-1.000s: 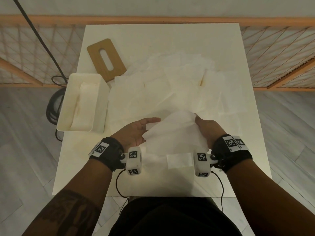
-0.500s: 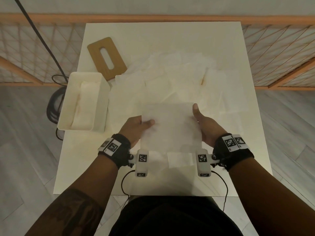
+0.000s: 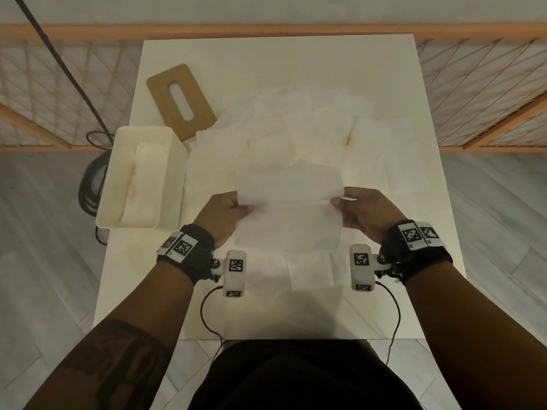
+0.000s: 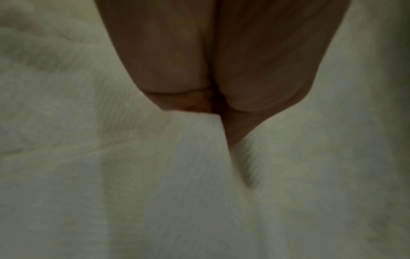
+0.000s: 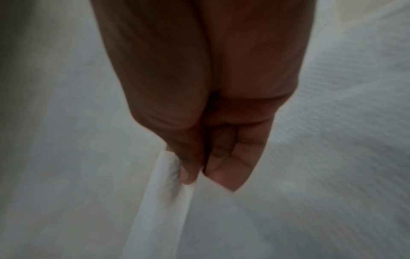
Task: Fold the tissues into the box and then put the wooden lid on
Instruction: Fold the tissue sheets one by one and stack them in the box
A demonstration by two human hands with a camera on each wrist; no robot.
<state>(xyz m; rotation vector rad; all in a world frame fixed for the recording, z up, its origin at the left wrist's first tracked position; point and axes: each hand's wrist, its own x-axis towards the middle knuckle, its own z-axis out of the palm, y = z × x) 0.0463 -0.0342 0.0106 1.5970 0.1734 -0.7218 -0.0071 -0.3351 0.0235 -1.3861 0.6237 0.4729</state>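
A: What were the hands doing in the middle of the frame?

B: The left hand [image 3: 225,216] and the right hand [image 3: 363,211] each pinched one side edge of a thin white tissue [image 3: 288,208]. It was stretched between them above the desk [image 3: 296,63], with a soft horizontal crease across its middle.

A: Could the grip be seen up close?

B: Yes. In the left wrist view the left hand [image 4: 221,61] had thumb and fingers pressed together on the tissue [image 4: 155,175], whose surface looked finely embossed. In the right wrist view the right hand [image 5: 204,87] clamped a doubled edge of the tissue [image 5: 164,201] between thumb and forefinger.

A: Where was the box?

B: At the left edge of the desk, left of centre in the frame: a cream, rectangular, smooth-walled tissue box [image 3: 174,184], open on top, with folded tissues [image 3: 145,184] lying inside.

A: And the lid?

B: The wooden lid [image 3: 181,100] lay flat in the upper left of the frame, just beyond the box. It was a brown rounded rectangle with an oblong slot, its near corner tucked under the loose tissues [image 3: 310,134] that were spread in overlapping, rumpled sheets across the desk's centre.
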